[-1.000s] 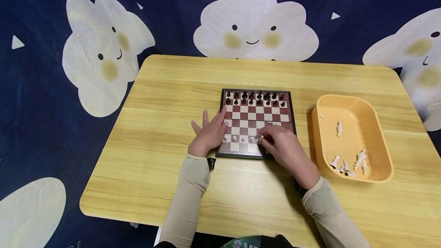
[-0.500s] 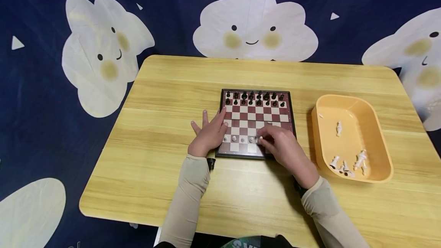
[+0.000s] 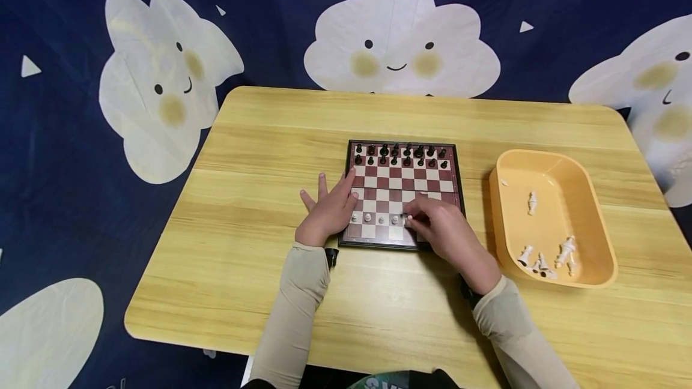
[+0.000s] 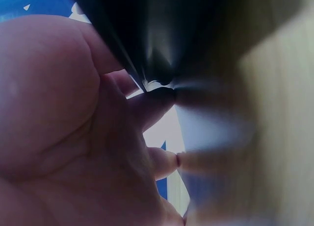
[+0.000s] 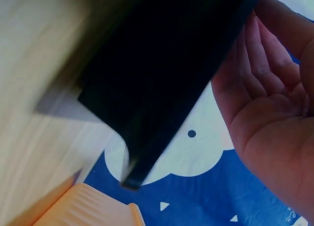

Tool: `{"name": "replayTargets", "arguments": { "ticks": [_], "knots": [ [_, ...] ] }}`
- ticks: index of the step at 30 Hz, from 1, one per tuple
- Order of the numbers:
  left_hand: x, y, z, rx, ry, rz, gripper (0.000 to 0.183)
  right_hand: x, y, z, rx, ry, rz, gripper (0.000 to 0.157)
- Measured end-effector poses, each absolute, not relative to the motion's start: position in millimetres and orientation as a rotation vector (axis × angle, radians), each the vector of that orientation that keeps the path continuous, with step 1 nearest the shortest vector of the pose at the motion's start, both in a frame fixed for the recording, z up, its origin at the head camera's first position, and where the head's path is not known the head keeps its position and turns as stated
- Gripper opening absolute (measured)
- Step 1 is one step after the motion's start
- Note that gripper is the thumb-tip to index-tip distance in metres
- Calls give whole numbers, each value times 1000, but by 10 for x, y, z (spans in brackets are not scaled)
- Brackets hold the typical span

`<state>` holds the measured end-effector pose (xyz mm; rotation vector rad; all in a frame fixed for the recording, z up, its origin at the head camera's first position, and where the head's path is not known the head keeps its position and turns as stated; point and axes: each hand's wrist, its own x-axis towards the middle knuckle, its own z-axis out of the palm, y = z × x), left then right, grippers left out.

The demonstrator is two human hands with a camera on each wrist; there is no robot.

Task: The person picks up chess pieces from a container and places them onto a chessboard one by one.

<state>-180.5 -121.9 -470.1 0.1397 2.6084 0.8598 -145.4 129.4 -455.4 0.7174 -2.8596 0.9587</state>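
A red-and-white chessboard (image 3: 396, 196) with a dark rim lies on the table. Along its left edge rests my left hand (image 3: 328, 215), fingers spread and fairly straight. The left wrist view shows that palm (image 4: 59, 113) close beside the board's dark side. My right hand (image 3: 446, 227) is over the near right part of the board. Its thumb and index finger pinch a small white chess pawn (image 3: 409, 218), in line with several standing white pawns (image 3: 381, 219). In the right wrist view, the right palm (image 5: 274, 133) shows, but the board hides the fingertips.
Two rows of black chess pieces (image 3: 407, 160) stand on the board's far side. To the right is an orange plastic bin (image 3: 601, 239) with several white chess pieces (image 3: 565, 249) lying in it. A dark blue cloud-patterned cloth (image 3: 270, 29) hangs behind the wooden table (image 3: 243, 197).
Both hands keep nearly the same places. The right fingers shift only very slightly around the white pawn, and the pieces on the board and in the bin stay put.
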Motion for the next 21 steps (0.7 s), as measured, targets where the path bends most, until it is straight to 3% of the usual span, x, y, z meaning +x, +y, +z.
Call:
{"name": "replayTargets", "arguments": {
  "ticks": [17,21],
  "knots": [
    [-1825,-1203,-4713,146,2599,853,59,-1426,1281,-4529,631,-2967,1001,14],
    [-1822,-1212,-4720,137,2599,850,59,-1392,1278,-4524,642,-2981,1009,21]
  ]
}}
